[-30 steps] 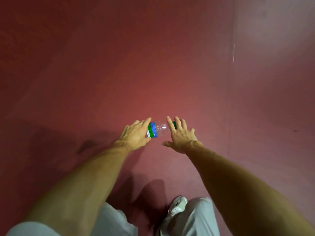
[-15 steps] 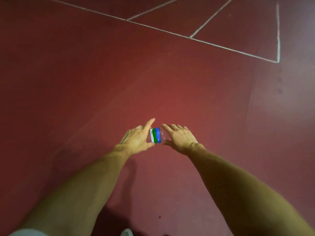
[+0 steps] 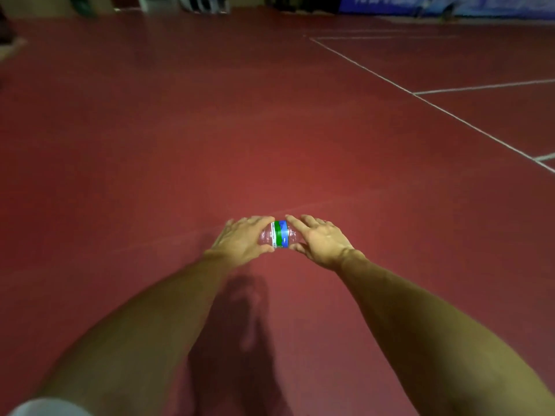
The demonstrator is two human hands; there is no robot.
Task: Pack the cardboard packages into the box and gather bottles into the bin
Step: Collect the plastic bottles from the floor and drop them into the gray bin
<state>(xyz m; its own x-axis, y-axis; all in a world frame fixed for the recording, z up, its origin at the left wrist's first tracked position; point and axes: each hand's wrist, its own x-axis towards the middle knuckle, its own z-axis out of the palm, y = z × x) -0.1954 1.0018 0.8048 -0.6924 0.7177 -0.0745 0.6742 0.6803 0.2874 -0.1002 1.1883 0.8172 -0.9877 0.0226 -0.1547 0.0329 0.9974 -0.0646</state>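
Observation:
A clear plastic bottle [image 3: 279, 238] with a white, green and blue label lies crosswise between my two hands, held out in front of me above the red floor. My left hand [image 3: 240, 241] grips its left end, fingers over the top and thumb beneath. My right hand [image 3: 318, 240] grips the right end the same way, index finger along the top. Both ends of the bottle are hidden by my palms. No box, bin or cardboard package is in sight.
Red sports floor [image 3: 270, 130] stretches ahead, with white court lines [image 3: 420, 99] at the right. Blurred objects and a blue banner [image 3: 450, 3] stand along the far wall. My shadow falls on the floor below my arms.
The view has tilted up from the floor to the far wall. Both hands closed further round the bottle and carry it raised in front of me; my legs and shoe left the view.

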